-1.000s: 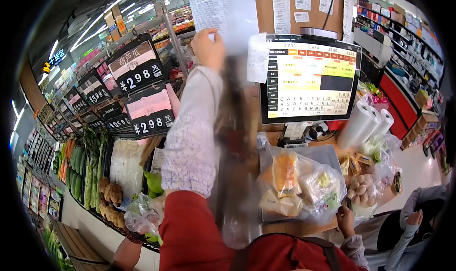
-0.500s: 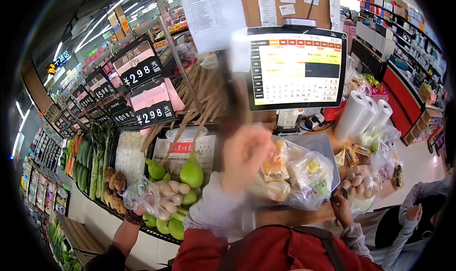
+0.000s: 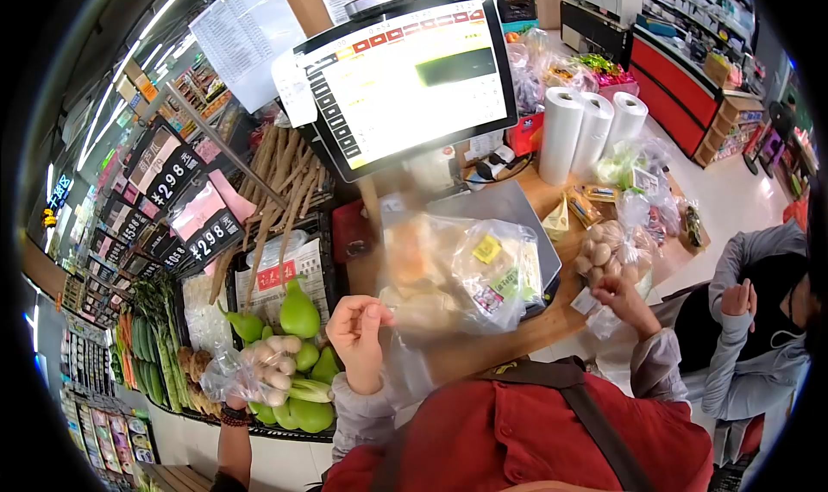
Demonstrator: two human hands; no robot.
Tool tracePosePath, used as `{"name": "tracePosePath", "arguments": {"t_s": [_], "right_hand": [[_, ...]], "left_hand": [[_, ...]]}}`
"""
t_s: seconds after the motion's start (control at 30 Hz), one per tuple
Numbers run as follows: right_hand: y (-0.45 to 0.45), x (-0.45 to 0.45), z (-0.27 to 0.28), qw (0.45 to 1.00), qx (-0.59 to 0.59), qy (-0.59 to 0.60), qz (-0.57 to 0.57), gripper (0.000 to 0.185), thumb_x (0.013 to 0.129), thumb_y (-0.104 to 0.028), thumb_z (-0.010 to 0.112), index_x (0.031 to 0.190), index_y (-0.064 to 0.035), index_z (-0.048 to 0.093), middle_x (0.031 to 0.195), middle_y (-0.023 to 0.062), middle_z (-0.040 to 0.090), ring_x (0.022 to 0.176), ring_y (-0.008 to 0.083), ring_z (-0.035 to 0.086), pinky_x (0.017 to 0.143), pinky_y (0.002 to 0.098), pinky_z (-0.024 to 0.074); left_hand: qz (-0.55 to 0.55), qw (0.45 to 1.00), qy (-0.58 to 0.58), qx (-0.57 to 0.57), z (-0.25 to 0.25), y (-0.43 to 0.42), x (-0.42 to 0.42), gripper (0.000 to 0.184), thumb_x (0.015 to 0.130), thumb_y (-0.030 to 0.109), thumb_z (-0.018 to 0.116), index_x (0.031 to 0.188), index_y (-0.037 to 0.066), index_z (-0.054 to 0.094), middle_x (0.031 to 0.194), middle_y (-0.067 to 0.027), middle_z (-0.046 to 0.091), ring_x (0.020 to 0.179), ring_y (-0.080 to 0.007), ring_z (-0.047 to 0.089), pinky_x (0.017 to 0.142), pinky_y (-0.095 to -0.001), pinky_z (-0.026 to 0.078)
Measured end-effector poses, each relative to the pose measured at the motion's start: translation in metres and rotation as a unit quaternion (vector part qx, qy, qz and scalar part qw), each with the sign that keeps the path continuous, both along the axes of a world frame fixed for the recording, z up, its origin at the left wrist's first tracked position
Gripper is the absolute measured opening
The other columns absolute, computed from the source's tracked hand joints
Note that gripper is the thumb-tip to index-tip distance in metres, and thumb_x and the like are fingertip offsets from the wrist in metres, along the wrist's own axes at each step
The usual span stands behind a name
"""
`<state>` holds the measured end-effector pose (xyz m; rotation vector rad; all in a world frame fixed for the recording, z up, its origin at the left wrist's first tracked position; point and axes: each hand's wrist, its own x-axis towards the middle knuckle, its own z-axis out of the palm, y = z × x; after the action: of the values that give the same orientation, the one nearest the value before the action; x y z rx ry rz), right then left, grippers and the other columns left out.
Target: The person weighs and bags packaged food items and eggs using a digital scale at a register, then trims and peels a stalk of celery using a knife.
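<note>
My left hand [image 3: 360, 330] is closed in a pinch at the left edge of a clear plastic bag [image 3: 496, 276]. This bag holds bread-like packets and a labelled produce bag, and lies partly on a grey scale [image 3: 549, 249]; its left part is blurred. My right hand [image 3: 628, 304] has its fingers closed beside a white label [image 3: 586, 300] and some clear plastic; what it grips cannot be made out. Just beyond it sits a bag of round brown items [image 3: 609, 249]. A lit touchscreen [image 3: 414, 78] stands behind the scale.
At left, another person's hand [image 3: 235, 402] holds a bag of mushroom-like items [image 3: 274, 367] over green gourds [image 3: 299, 309]. Plastic rolls [image 3: 562, 136] stand on the wooden counter [image 3: 470, 352]. A person in grey sleeves [image 3: 733, 337] is at right. Price signs [image 3: 211, 233] hang at left.
My left hand has come down from the hanging paper beside the screen to the bag's edge. The view has shifted right. My right hand has stayed near the brown items.
</note>
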<state>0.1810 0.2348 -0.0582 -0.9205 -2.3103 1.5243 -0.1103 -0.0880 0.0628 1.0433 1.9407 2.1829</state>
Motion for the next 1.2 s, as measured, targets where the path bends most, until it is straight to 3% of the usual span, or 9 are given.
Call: {"name": "tracePosePath", "arguments": {"t_s": [0.2, 0.33, 0.47, 0.57, 0.63, 0.7, 0.83, 0.93, 1.2], "right_hand": [[0.005, -0.022, 0.077, 0.974, -0.115, 0.174, -0.088, 0.013, 0.090, -0.018, 0.059, 0.086, -0.0063, 0.061, 0.073, -0.0030, 0.058, 0.065, 0.0036, 0.052, 0.058, 0.0189, 0.0417], [-0.005, -0.054, 0.104, 0.965, -0.157, 0.198, -0.067, 0.016, 0.092, -0.019, 0.057, 0.086, -0.0047, 0.058, 0.070, 0.0002, 0.060, 0.058, 0.0062, 0.055, 0.052, 0.0173, 0.0411], [-0.016, -0.091, 0.122, 0.951, -0.194, 0.224, -0.083, 0.015, 0.092, -0.018, 0.056, 0.088, -0.0038, 0.059, 0.072, 0.0007, 0.060, 0.064, 0.0068, 0.058, 0.053, 0.0181, 0.0419], [-0.015, -0.120, 0.134, 0.911, -0.241, 0.320, -0.095, 0.018, 0.093, -0.020, 0.054, 0.096, -0.0032, 0.060, 0.079, 0.0019, 0.061, 0.073, 0.0090, 0.060, 0.057, 0.0214, 0.0450], [-0.012, -0.133, 0.146, 0.892, -0.265, 0.361, -0.055, 0.018, 0.094, -0.019, 0.051, 0.103, -0.0036, 0.057, 0.094, 0.0049, 0.063, 0.083, 0.0154, 0.063, 0.073, 0.0287, 0.0520], [-0.002, -0.149, 0.148, 0.908, -0.228, 0.348, -0.042, 0.026, 0.095, -0.023, 0.048, 0.111, -0.0028, 0.054, 0.100, 0.0067, 0.062, 0.089, 0.0171, 0.062, 0.075, 0.0301, 0.0505], [0.005, -0.174, 0.154, 0.838, -0.355, 0.414, 0.022, 0.035, 0.095, -0.018, 0.047, 0.125, 0.0000, 0.047, 0.121, 0.0116, 0.054, 0.109, 0.0268, 0.056, 0.091, 0.0379, 0.0464], [0.002, -0.193, 0.161, 0.859, -0.294, 0.417, 0.032, 0.037, 0.097, -0.029, 0.040, 0.119, -0.0004, 0.049, 0.111, 0.0108, 0.058, 0.106, 0.0227, 0.056, 0.086, 0.0355, 0.0474], [-0.006, -0.203, 0.168, 0.866, -0.293, 0.404, 0.032, 0.031, 0.097, -0.026, 0.040, 0.115, -0.0017, 0.049, 0.109, 0.0110, 0.058, 0.104, 0.0250, 0.057, 0.086, 0.0388, 0.0486]], "left_hand": [[-0.002, 1.000, -0.018, 0.008, -0.001, 0.008, 0.008, 0.014, 0.093, 0.013, 0.053, 0.087, 0.000, 0.055, 0.067, -0.0053, 0.059, 0.058, -0.0098, 0.054, 0.056, -0.0212, 0.044], [-0.012, 1.000, -0.029, 0.002, -0.004, 0.010, 0.012, 0.014, 0.093, 0.012, 0.053, 0.087, 0.000, 0.056, 0.067, -0.0055, 0.059, 0.059, -0.0101, 0.055, 0.057, -0.0216, 0.044], [0.000, 0.999, -0.045, 0.001, -0.004, 0.003, 0.016, 0.014, 0.093, 0.012, 0.053, 0.086, 0.000, 0.056, 0.067, -0.0050, 0.059, 0.058, -0.0101, 0.054, 0.057, -0.0216, 0.043], [0.015, 0.998, -0.059, -0.001, -0.009, -0.005, 0.014, 0.014, 0.092, 0.011, 0.053, 0.085, 0.000, 0.056, 0.067, -0.0044, 0.058, 0.057, -0.0102, 0.053, 0.056, -0.0216, 0.042], [0.018, 0.998, -0.060, 0.006, -0.012, -0.009, 0.014, 0.014, 0.092, 0.011, 0.053, 0.084, 0.000, 0.056, 0.066, -0.0045, 0.058, 0.056, -0.0103, 0.052, 0.056, -0.0215, 0.041], [0.036, 0.998, -0.060, 0.005, -0.012, -0.012, 0.014, 0.015, 0.092, 0.012, 0.053, 0.084, 0.000, 0.055, 0.066, -0.0048, 0.058, 0.056, -0.0104, 0.051, 0.055, -0.0214, 0.041], [0.032, 0.996, -0.078, 0.022, -0.021, -0.022, 0.008, 0.009, 0.090, 0.007, 0.056, 0.086, -0.001, 0.056, 0.068, -0.0052, 0.060, 0.058, -0.0093, 0.054, 0.057, -0.0202, 0.044], [0.050, 0.995, -0.080, 0.019, -0.023, -0.024, 0.007, 0.012, 0.091, 0.011, 0.055, 0.086, 0.000, 0.056, 0.066, -0.0053, 0.059, 0.056, -0.0098, 0.052, 0.055, -0.0208, 0.042], [0.063, 0.996, -0.066, 0.023, -0.033, -0.029, 0.000, 0.015, 0.093, 0.012, 0.052, 0.085, 0.000, 0.056, 0.065, -0.0054, 0.057, 0.055, -0.0103, 0.050, 0.054, -0.0217, 0.041]]}}
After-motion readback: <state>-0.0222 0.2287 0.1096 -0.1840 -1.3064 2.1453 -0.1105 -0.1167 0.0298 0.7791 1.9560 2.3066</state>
